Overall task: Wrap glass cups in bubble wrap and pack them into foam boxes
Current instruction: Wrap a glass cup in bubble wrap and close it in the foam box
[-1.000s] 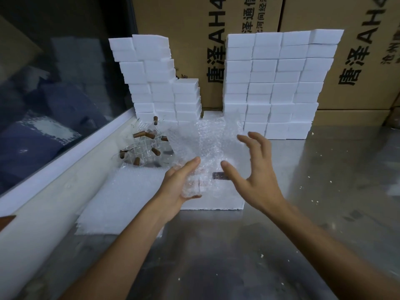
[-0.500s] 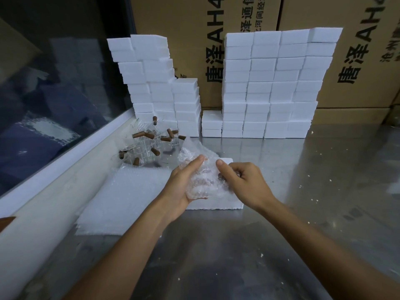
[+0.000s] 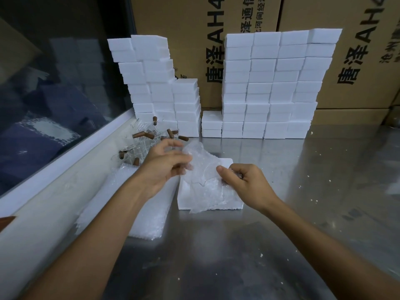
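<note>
the bubble wrap sheet [image 3: 203, 169] is lying crumpled over a white foam box [image 3: 207, 198] on the steel table [image 3: 281, 234]. the right hand [image 3: 244, 182] is pinching its right edge; the left hand [image 3: 164, 165] is hovering at its left edge, blurred, so i cannot tell its grip. loose glass cups [image 3: 147, 139] are sitting behind, before stacked foam boxes [image 3: 270, 87].

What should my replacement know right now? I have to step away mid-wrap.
Right hand grips the half-wrapped cup over the open foam box on the steel table.
Left hand is blurred at the loose flap of the bubble wrap; its grip is unclear.
Unwrapped cups with brown handles lie at the back left, the spare wrap sheets are under the left forearm, and the stacked foam boxes are behind.
Left: finish the wrap, box the cup, do the remaining cups.
</note>
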`<state>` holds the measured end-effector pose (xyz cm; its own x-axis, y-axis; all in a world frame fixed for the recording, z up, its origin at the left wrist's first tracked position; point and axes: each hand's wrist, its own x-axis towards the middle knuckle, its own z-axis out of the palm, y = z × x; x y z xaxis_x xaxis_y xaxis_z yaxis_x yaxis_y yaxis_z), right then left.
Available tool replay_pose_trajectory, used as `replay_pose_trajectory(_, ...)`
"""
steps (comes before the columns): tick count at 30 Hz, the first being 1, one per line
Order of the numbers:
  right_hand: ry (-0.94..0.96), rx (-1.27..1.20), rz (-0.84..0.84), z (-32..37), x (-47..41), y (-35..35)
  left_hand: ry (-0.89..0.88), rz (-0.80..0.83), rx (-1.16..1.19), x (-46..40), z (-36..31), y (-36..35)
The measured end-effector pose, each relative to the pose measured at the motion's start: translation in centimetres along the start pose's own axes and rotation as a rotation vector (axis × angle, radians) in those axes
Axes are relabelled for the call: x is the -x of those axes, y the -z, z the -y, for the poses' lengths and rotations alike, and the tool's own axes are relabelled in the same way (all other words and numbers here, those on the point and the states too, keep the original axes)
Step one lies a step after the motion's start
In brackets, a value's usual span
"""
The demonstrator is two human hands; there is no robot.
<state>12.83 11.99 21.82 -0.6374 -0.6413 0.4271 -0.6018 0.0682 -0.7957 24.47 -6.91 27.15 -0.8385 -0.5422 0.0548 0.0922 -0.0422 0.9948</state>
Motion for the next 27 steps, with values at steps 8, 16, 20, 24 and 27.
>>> replay_pose_trajectory(8, 0.014, 0.008, -0.075, 0.6, -0.5, 0.0, -0.195, 0.083, -0.411, 1.2, -0.3, -1.2)
replay_pose_trajectory(16, 0.019, -0.073, -0.191, 1.3, -0.4, -0.2, -0.366, 0.271, -1.004, 2.6, 0.3, -3.2)
replay_pose_trajectory(20, 0.05, -0.093, -0.209, 1.8, -0.4, -0.6, -0.394, 0.293, -1.14, 2.3, 0.4, -3.6)
replay_pose_trajectory(24, 0.085, -0.12, -0.201, 1.8, 0.0, -0.9, -0.302, 0.357, -1.283, 2.0, 0.1, -3.7)
replay_pose_trajectory(27, 0.073, -0.124, -0.207, 1.8, 0.0, -0.8, -0.307, 0.351, -1.306, 2.1, 0.0, -3.7)
